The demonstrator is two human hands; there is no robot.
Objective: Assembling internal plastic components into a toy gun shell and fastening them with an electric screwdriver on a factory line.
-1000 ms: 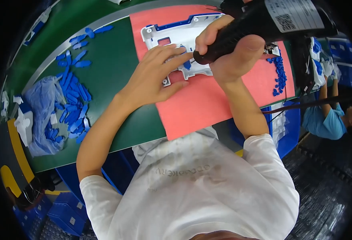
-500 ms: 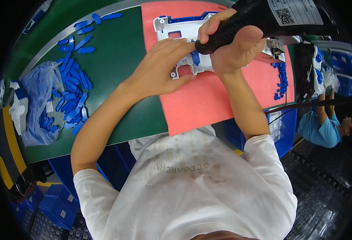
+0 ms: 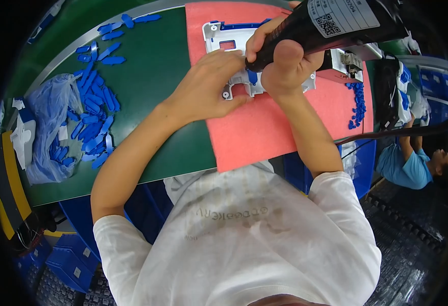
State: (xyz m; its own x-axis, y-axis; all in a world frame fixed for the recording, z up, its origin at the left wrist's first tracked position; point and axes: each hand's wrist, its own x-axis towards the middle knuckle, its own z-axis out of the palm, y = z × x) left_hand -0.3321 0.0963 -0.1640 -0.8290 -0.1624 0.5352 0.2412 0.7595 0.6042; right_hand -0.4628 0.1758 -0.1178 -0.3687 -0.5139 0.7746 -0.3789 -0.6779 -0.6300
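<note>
On the pink mat (image 3: 285, 127): right hand (image 3: 285, 64) fisted around black power screwdriver (image 3: 331, 25), tip down on white plastic frame (image 3: 244, 61). Left hand (image 3: 208, 84) flat, fingers spread, pinning frame's near edge. Versus 0.5 s ago, both hands sit the same, view shifted slightly. Frame is white with blue inserts, square cutout.

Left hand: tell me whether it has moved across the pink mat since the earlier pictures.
No. The left hand still rests on the lower left part of the grey plastic frame, its wrist crossing the left edge of the pink mat as before; only the view shifted.
</note>
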